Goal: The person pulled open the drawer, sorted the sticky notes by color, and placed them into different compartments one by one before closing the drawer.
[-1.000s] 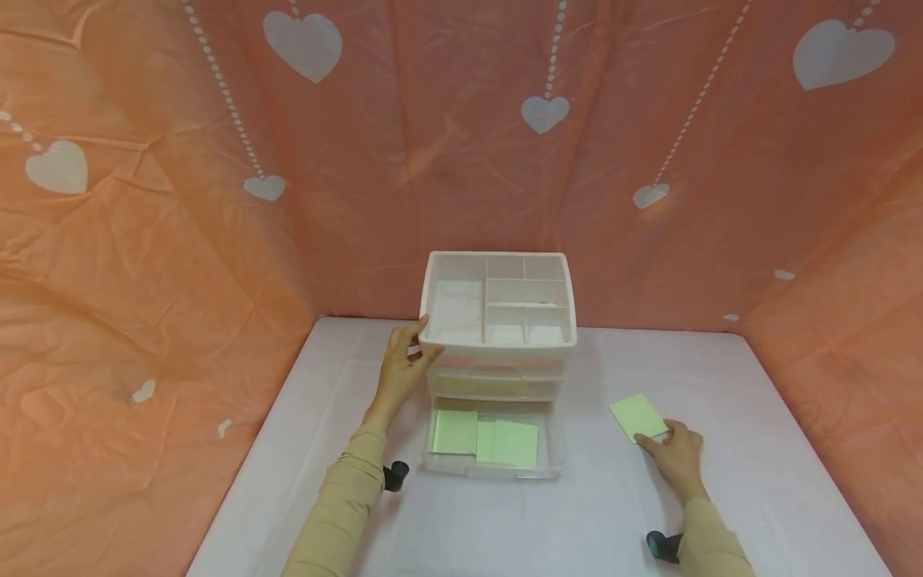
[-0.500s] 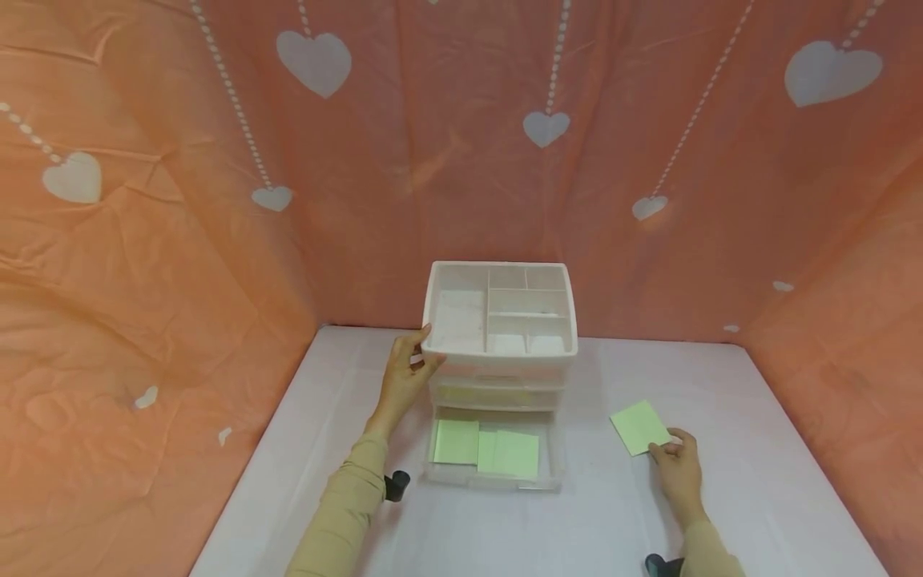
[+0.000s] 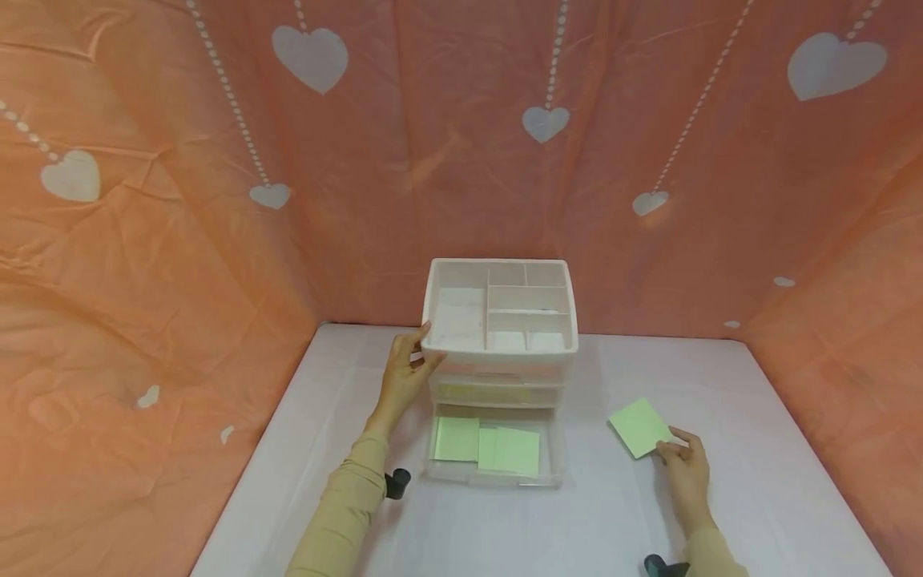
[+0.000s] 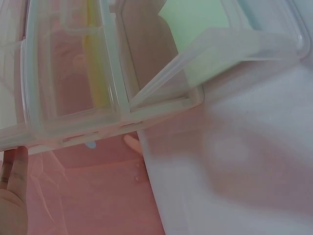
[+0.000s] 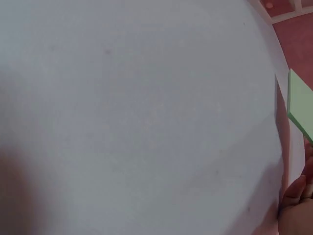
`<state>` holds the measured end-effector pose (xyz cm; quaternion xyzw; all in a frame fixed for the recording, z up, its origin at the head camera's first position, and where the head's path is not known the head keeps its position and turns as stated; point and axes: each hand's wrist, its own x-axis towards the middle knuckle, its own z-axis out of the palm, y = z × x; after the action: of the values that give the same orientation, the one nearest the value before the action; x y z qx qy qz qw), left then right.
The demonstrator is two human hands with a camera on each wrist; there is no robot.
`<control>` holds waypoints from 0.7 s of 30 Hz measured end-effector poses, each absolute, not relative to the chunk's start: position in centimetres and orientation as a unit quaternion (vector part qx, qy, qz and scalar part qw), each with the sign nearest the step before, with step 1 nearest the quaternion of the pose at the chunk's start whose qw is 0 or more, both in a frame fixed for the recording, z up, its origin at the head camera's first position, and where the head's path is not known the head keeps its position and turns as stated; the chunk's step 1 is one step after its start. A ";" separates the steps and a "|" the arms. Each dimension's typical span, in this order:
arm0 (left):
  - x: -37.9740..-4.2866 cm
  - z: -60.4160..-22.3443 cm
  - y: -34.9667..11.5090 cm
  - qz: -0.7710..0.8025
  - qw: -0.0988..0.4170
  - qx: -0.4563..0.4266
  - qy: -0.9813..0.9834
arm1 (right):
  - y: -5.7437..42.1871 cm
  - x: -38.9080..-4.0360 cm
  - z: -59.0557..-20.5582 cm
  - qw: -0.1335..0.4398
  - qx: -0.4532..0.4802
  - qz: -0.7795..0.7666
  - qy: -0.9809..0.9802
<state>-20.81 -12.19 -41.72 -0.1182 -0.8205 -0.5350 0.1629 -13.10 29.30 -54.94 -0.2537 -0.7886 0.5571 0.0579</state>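
Note:
My left hand [image 3: 404, 377] grips the front left corner of a white plastic drawer organizer [image 3: 497, 353], thumb at the front and fingers at the side. Its clear bottom drawer [image 3: 515, 482] is pulled out. Inside lie several light green sticky note pads [image 3: 457, 439], two of them overlapping. To the right of the organizer, my right hand [image 3: 687, 473] pinches another green sticky note pad [image 3: 639, 428] by its right corner. In the right wrist view that pad [image 5: 302, 103] shows at the right edge, its thickness visible.
The closed drawer [image 3: 497, 393] above has something yellow inside, seen through its clear front. Divided compartments form the organizer's top tray [image 3: 460, 312]. Orange cloth [image 3: 461, 160] with white hearts stands around the white table [image 3: 606, 521] at the back and sides.
The right thumb has shifted along the pad's lower edge towards its right corner, so the fingers now pinch there. The left hand keeps its grip on the organizer. The head view has tilted slightly.

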 end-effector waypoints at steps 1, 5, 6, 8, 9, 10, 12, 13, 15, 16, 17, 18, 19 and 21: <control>-20.8 -41.7 -12.2 -0.536 0.164 -0.119 -0.820 | 29.3 -13.0 -54.9 0.059 -0.256 0.564 -0.783; -20.7 -41.6 -12.2 -0.541 0.165 -0.123 -0.815 | 29.1 -13.1 -54.5 0.065 -0.258 0.588 -0.764; -20.8 -41.6 -12.2 -0.543 0.165 -0.123 -0.814 | 29.0 -13.1 -54.3 0.065 -0.259 0.593 -0.760; -20.8 -41.6 -12.2 -0.543 0.164 -0.122 -0.814 | 28.7 -13.3 -53.9 0.070 -0.259 0.609 -0.747; -20.8 -41.6 -12.2 -0.542 0.163 -0.121 -0.815 | 28.6 -13.4 -53.7 0.069 -0.261 0.615 -0.741; -20.8 -41.5 -12.2 -0.542 0.164 -0.121 -0.815 | 28.4 -13.4 -53.5 0.070 -0.260 0.624 -0.733; -20.8 -41.5 -12.2 -0.540 0.164 -0.120 -0.817 | 28.1 -13.6 -53.1 0.078 -0.260 0.649 -0.711; -20.9 -41.5 -12.2 -0.538 0.164 -0.120 -0.818 | 27.9 -13.6 -52.9 0.082 -0.255 0.660 -0.702; -20.9 -41.6 -12.2 -0.536 0.165 -0.121 -0.819 | 27.6 -13.6 -52.6 0.086 -0.242 0.680 -0.687; -20.9 -41.6 -12.2 -0.535 0.166 -0.121 -0.820 | 27.4 -13.6 -52.5 0.088 -0.231 0.688 -0.682; -20.9 -41.7 -12.2 -0.534 0.166 -0.121 -0.820 | 27.3 -13.6 -52.4 0.089 -0.219 0.693 -0.681; -20.9 -41.7 -12.2 -0.534 0.166 -0.121 -0.820 | 27.2 -13.6 -52.3 0.087 -0.204 0.695 -0.684; -20.9 -41.7 -12.1 -0.535 0.167 -0.121 -0.819 | 27.0 -13.6 -52.2 0.086 -0.190 0.695 -0.688; -20.9 -41.7 -12.1 -0.536 0.170 -0.123 -0.818 | 26.6 -13.6 -52.0 0.084 -0.163 0.692 -0.699</control>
<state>-20.91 -12.13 -41.73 -0.1227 -0.8179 -0.5358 0.1702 -13.65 26.63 -51.96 -0.1626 -0.6985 0.6917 0.0844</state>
